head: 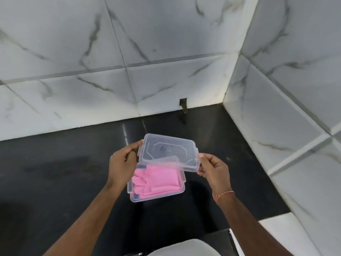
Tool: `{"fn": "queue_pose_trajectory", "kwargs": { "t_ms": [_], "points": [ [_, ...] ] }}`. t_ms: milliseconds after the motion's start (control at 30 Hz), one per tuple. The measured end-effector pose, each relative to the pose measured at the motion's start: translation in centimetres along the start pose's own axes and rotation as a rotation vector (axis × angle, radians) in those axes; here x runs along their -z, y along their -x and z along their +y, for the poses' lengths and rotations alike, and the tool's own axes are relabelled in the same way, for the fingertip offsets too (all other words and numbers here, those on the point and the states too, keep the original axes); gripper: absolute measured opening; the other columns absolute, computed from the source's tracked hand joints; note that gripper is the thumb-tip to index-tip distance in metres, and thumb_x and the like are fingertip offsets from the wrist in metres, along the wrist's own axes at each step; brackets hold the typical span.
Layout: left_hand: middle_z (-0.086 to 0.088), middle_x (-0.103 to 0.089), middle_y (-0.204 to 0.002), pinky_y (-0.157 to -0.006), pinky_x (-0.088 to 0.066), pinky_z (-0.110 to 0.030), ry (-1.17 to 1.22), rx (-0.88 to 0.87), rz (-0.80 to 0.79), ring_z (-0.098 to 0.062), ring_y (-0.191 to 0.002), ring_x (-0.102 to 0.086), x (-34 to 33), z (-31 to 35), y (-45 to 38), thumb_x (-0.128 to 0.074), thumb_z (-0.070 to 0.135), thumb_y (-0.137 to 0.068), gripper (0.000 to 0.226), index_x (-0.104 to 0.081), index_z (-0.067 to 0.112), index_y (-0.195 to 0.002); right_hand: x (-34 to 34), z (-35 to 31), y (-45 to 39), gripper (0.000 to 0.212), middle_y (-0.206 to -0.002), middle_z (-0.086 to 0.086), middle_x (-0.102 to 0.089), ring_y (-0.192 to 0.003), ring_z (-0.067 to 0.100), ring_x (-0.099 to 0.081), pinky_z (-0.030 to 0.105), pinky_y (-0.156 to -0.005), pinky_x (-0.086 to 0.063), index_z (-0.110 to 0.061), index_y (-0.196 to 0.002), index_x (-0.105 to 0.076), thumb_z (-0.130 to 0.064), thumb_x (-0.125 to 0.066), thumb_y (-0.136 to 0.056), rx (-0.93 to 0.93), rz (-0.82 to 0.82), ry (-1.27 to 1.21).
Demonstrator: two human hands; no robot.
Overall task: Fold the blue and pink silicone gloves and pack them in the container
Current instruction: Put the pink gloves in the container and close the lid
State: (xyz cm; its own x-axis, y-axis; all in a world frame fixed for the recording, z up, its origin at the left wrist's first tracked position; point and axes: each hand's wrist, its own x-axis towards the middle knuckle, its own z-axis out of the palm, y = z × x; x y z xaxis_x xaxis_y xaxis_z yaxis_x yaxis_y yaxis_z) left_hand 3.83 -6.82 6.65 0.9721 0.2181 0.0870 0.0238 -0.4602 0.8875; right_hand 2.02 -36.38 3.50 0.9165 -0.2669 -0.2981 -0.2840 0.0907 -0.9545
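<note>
A clear plastic container [181,191] rests on the black counter. Folded pink silicone gloves [158,179] fill it, and a sliver of blue glove [137,196] shows underneath at the front left corner. The clear lid [168,151] is held tilted above the container's far side, covering only its back edge. My left hand [121,164] grips the lid's left edge. My right hand [212,168] pinches its right edge at the latch.
The black counter [64,172] runs back to white marble-tiled walls [166,52] behind and on the right. A small dark hole [183,103] sits at the wall's base. A white rounded object [184,248] shows at the bottom edge.
</note>
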Motion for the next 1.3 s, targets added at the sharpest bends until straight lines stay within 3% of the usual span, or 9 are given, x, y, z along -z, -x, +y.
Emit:
{"fn": "queue_pose_trajectory", "kwargs": {
  "t_ms": [67, 200, 333, 433, 600, 767, 900, 1100, 1300],
  "points": [
    [0.027, -0.083, -0.111, -0.085, -0.065, -0.018, 0.07, 0.087, 0.031, 0.002, -0.102, -0.08, 1.2, -1.4, 1.5, -0.059, 0.007, -0.106, 0.041, -0.085, 0.033, -0.123, -0.9, 0.4, 0.4, 0.006, -0.09, -0.005, -0.083, -0.088, 0.023, -0.079, 0.038, -0.078, -0.069, -0.026, -0.099, -0.081, -0.03, -0.077, -0.097, 0.051, -0.038, 0.09],
    [0.02, -0.086, -0.1, -0.076, -0.06, -0.008, 0.155, 0.218, 0.009, 0.002, -0.095, -0.081, 2.7, -3.2, 4.1, -0.083, 0.02, -0.098, 0.031, -0.076, 0.038, -0.122, -2.1, 1.4, 0.7, 0.017, -0.088, -0.009, -0.082, -0.083, 0.016, -0.079, 0.04, -0.078, -0.068, -0.025, -0.099, -0.077, -0.03, -0.088, -0.087, 0.09, -0.062, 0.301],
    [0.024, -0.085, -0.098, -0.078, -0.061, -0.012, 0.05, 0.246, -0.053, 0.002, -0.092, -0.081, 3.3, -4.6, 6.0, -0.086, 0.025, -0.095, 0.027, -0.082, 0.046, -0.113, -2.7, 2.4, 1.0, 0.024, -0.089, -0.019, -0.081, -0.086, 0.003, -0.078, 0.034, -0.086, -0.066, -0.028, -0.111, -0.079, -0.03, -0.086, -0.088, 0.115, -0.1, 0.469],
    [0.02, -0.081, -0.098, -0.079, -0.06, -0.016, -0.097, 0.272, -0.032, -0.001, -0.09, -0.077, 3.4, -4.9, 6.9, -0.085, 0.035, -0.094, 0.022, -0.085, 0.042, -0.115, -2.9, 2.9, 1.0, 0.025, -0.088, -0.022, -0.079, -0.085, -0.005, -0.075, 0.02, -0.079, -0.062, -0.026, -0.112, -0.081, -0.034, -0.084, -0.088, 0.131, -0.085, 0.566],
    [0.024, -0.069, -0.097, -0.059, -0.047, -0.005, -0.211, 0.277, -0.021, 0.006, -0.082, -0.07, 3.3, -5.1, 7.6, -0.085, 0.04, -0.094, 0.029, -0.083, 0.034, -0.123, -3.6, 3.5, 1.1, 0.025, -0.093, -0.023, -0.076, -0.088, 0.003, -0.074, 0.022, -0.081, -0.061, -0.025, -0.113, -0.081, -0.036, -0.081, -0.091, 0.108, -0.098, 0.64],
    [0.02, -0.076, -0.111, -0.077, -0.056, -0.015, -0.062, 0.397, -0.014, 0.004, -0.095, -0.074, 3.2, -6.6, 7.5, -0.087, 0.04, -0.092, 0.03, -0.074, 0.034, -0.118, -4.3, 3.5, 1.0, 0.019, -0.091, -0.023, -0.077, -0.085, 0.001, -0.074, 0.022, -0.08, -0.061, -0.03, -0.106, -0.081, -0.04, -0.08, -0.09, 0.096, -0.096, 0.669],
    [0.002, -0.084, -0.107, -0.086, -0.07, -0.045, 0.226, 0.589, -0.019, -0.016, -0.099, -0.083, 2.9, -7.6, 6.7, -0.088, 0.028, -0.094, 0.03, -0.075, 0.021, -0.121, -4.4, 3.5, 0.7, 0.015, -0.087, -0.019, -0.077, -0.082, 0.003, -0.074, 0.024, -0.077, -0.062, -0.033, -0.099, -0.077, -0.043, -0.081, -0.088, 0.07, -0.103, 0.668],
    [-0.008, -0.086, -0.108, -0.075, -0.071, -0.035, 0.432, 0.723, -0.134, -0.019, -0.094, -0.086, 3.1, -7.6, 5.7, -0.084, 0.022, -0.098, 0.021, -0.078, 0.011, -0.115, -4.6, 3.1, 0.1, 0.016, -0.088, -0.012, -0.08, -0.083, 0.016, -0.079, 0.037, -0.067, -0.069, -0.032, -0.096, -0.075, -0.04, -0.085, -0.087, -0.106, -0.114, 0.512],
    [-0.004, -0.076, -0.136, -0.112, -0.057, -0.053, 0.454, 0.875, -0.262, -0.028, -0.121, -0.076, 3.7, -8.4, 5.2, -0.086, 0.037, -0.095, 0.065, -0.057, 0.021, -0.151, -5.2, 3.4, 0.0, 0.033, -0.113, -0.001, -0.076, -0.107, 0.025, -0.072, 0.047, -0.083, -0.065, -0.021, -0.112, -0.071, -0.038, -0.086, -0.087, -0.281, -0.123, 0.429]
  ]
}}
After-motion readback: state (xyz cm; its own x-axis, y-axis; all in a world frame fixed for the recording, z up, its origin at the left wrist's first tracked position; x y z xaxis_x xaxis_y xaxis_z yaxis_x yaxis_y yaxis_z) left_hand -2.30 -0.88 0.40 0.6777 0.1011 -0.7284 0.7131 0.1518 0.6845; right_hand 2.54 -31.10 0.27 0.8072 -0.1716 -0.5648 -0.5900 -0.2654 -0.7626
